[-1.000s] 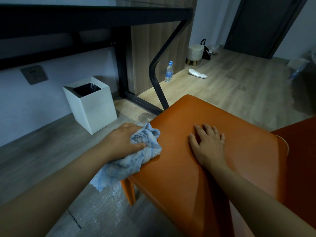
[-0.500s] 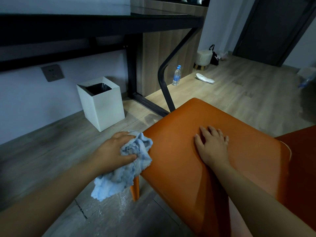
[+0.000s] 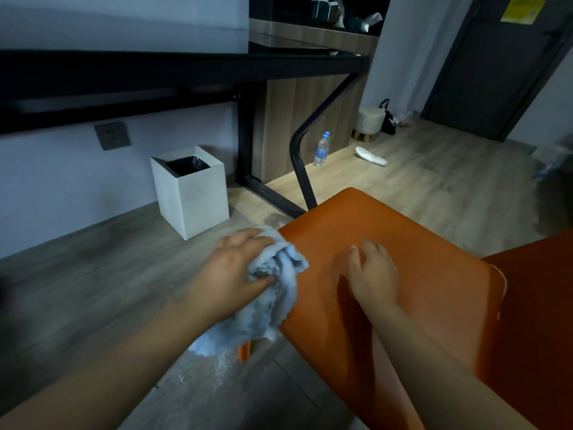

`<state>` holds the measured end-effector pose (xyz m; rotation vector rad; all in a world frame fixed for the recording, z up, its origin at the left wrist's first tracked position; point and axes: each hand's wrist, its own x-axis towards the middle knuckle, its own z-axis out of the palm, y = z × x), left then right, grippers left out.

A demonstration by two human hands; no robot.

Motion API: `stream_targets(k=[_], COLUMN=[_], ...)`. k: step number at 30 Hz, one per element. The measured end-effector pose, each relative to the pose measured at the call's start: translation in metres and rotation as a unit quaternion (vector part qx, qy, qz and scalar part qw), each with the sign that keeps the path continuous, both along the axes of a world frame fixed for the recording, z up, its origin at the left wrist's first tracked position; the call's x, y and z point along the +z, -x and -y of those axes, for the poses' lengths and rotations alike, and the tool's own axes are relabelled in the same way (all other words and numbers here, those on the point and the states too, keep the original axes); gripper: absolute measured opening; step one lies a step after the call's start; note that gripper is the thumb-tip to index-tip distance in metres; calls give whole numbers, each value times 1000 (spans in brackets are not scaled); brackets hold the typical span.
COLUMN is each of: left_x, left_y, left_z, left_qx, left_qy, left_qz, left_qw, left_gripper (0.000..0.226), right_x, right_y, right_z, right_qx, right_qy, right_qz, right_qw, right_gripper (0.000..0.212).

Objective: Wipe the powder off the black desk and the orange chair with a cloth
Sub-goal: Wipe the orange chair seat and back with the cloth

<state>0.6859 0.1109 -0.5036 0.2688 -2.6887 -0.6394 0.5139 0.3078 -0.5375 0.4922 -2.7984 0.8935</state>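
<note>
Wiping cloth (image 3: 274, 293): bunched in our left hand (image 3: 235, 274), fingers curled round it, at the orange chair (image 3: 434, 243), left edge, likely sweeping outward.
Right hand (image 3: 373, 276): rests relaxed and empty on the seat; we judge it steadies the chair.
Black desk (image 3: 186, 68): beyond us, untouched.

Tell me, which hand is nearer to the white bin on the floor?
The left. The left hand grips the blue cloth at the left edge of the orange chair seat, the side toward the white bin. The right hand rests on the seat, farther right.
</note>
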Motion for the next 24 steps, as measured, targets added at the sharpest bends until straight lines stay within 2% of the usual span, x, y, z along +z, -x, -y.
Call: stream_targets(k=[2, 4, 7, 12, 17, 20, 22, 24], left_x=[-2, -11, -20, -37, -59, -51, -39, -25], left_y=[17, 28, 28, -12, -95, -131, -145, -155], left_z=[-19, -34, -41, -15, -5, -21, -33, -44], left_qx=[-3, 21, 47, 67, 115, 115, 102, 79], left_qy=[55, 103, 117, 81, 0, -22, -55, -86], left_qz=[68, 130, 127, 111, 136, 119, 75, 33], left_qw=[996, 986, 984, 988, 984, 986, 990, 993], left_gripper=[78, 74, 65, 59, 29, 16, 18, 31], right_x=[3, 7, 13, 28, 42, 51, 56, 60], right_y=[-15, -31, -54, -93, -138, -167, -186, -203], right_z=[-7, -16, -29, -45, -56, -60, -61, -62], right_qx=[-24, -40, -43, -10, 32, 53, 70, 84], right_qy=[70, 116, 132, 145, 145, 144, 147, 149], right_qz=[10, 16, 14, 42, 64, 72, 88, 116], right_qw=[997, 992, 990, 988, 987, 986, 983, 978], right_gripper=[46, 46, 46, 49, 51, 52, 53, 53])
